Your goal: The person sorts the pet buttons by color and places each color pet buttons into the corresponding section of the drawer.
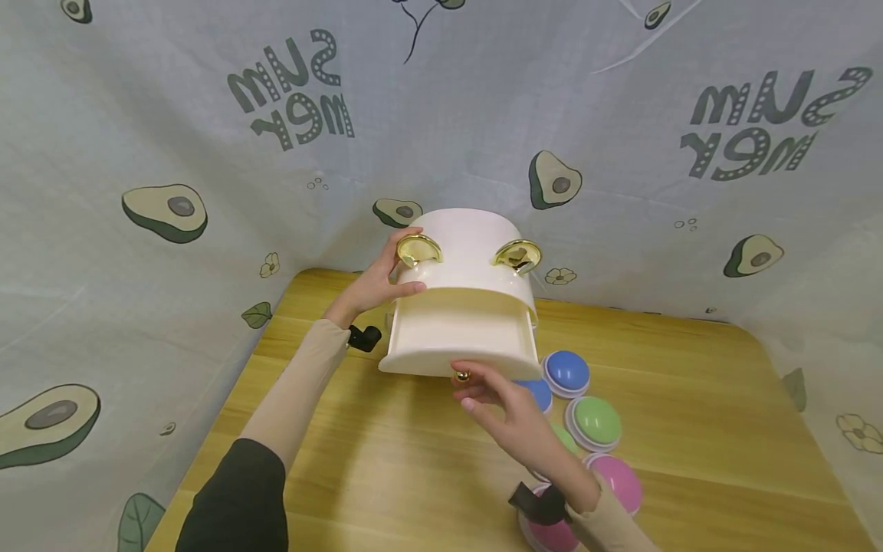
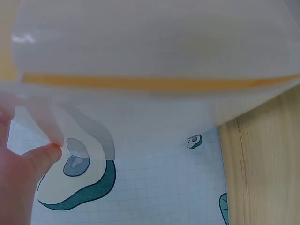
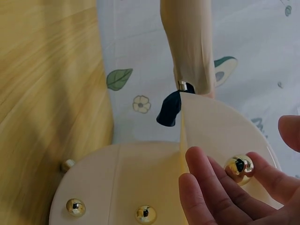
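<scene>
A white storage box point(image 1: 472, 245) with two gold ear-shaped pieces point(image 1: 519, 257) stands at the back of the table. Its top drawer point(image 1: 462, 322) is pulled out and looks bare inside. My left hand point(image 1: 375, 287) grips the box's left side by one ear, thumb on the front. In the left wrist view, the thumb point(image 2: 42, 157) shows beside the blurred white plastic. My right hand point(image 1: 507, 410) holds the drawer's round gold knob point(image 3: 239, 168) between index and middle fingers, its thumb apart. Lower on the box, two more gold knobs point(image 3: 146, 214) show in the right wrist view.
Domed push lights or buttons in blue point(image 1: 568, 371), green point(image 1: 597, 420) and pink point(image 1: 617, 481) stand in pairs on the wooden table point(image 1: 717, 414), partly under my right arm. A cloth printed with avocados point(image 1: 441, 115) hangs behind the table.
</scene>
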`<state>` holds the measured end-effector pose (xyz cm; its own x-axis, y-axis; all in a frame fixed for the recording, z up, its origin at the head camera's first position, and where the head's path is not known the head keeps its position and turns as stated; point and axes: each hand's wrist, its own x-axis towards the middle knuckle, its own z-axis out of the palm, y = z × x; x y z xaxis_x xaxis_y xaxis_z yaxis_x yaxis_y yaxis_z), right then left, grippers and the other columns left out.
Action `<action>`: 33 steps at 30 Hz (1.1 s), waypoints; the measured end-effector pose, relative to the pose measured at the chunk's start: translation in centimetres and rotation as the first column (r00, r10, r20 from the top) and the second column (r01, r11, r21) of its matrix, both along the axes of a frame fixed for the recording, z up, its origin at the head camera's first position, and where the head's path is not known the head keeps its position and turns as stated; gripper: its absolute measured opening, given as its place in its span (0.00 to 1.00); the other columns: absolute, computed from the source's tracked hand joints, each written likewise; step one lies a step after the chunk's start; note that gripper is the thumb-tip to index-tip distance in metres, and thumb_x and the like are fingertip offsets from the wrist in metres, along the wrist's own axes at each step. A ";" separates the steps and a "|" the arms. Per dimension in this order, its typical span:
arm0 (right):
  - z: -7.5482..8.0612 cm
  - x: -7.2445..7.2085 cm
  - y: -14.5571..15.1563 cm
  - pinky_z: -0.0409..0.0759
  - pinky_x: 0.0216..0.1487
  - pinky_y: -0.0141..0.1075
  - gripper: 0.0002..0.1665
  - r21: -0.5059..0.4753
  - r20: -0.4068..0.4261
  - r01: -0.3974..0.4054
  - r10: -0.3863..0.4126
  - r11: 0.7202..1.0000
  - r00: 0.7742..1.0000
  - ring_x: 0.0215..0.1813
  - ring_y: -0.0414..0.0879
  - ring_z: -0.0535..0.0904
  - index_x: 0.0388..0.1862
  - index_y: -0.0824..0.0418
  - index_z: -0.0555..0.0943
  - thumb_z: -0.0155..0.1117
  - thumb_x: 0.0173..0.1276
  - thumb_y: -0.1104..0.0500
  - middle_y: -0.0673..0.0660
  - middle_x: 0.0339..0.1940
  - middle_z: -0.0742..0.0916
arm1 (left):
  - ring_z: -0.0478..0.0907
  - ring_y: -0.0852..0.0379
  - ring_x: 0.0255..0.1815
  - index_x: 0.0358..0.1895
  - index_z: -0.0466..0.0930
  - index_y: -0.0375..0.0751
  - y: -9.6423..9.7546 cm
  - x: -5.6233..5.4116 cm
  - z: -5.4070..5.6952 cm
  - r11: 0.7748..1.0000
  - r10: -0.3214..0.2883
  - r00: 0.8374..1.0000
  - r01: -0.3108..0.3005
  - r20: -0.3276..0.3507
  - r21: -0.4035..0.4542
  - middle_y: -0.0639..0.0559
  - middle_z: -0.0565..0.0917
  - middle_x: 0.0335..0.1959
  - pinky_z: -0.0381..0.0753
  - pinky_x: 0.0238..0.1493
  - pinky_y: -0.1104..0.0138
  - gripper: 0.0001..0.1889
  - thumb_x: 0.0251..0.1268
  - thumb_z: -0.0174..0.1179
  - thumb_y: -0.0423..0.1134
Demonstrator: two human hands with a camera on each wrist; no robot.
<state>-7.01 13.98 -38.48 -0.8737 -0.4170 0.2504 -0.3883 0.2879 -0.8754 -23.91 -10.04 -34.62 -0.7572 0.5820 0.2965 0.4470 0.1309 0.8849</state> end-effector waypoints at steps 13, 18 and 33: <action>-0.4 1.0 -0.1 0.78 0.50 0.39 0.26 0.039 -0.049 -0.009 0.011 0.999 0.999 0.49 0.47 0.82 0.65 0.61 0.70 0.60 0.69 0.64 0.55 0.51 0.83 | 0.48 0.43 0.73 0.73 0.42 0.40 -0.1 0.0 -0.2 1.000 -0.002 1.000 0.002 0.028 0.016 0.38 0.48 0.73 0.48 0.68 0.46 0.43 0.58 0.60 0.28; -0.5 1.2 -0.1 0.79 0.49 0.39 0.27 0.039 -0.061 -0.015 0.018 0.999 0.998 0.48 0.49 0.82 0.66 0.60 0.69 0.59 0.69 0.65 0.56 0.52 0.83 | 0.51 0.43 0.72 0.73 0.43 0.40 0.0 0.1 -0.1 1.000 -0.004 1.000 0.004 0.021 0.020 0.38 0.49 0.73 0.51 0.67 0.46 0.43 0.59 0.60 0.28; 0.3 2.6 3.0 0.78 0.50 0.40 0.32 -0.094 -0.070 -0.024 0.018 0.995 0.997 0.52 0.52 0.80 0.69 0.63 0.64 0.56 0.66 0.74 0.57 0.52 0.81 | 0.49 0.50 0.73 0.74 0.44 0.55 -0.2 -2.2 -3.1 0.999 -0.004 1.000 0.004 -0.016 0.038 0.48 0.48 0.74 0.47 0.69 0.48 0.44 0.60 0.64 0.40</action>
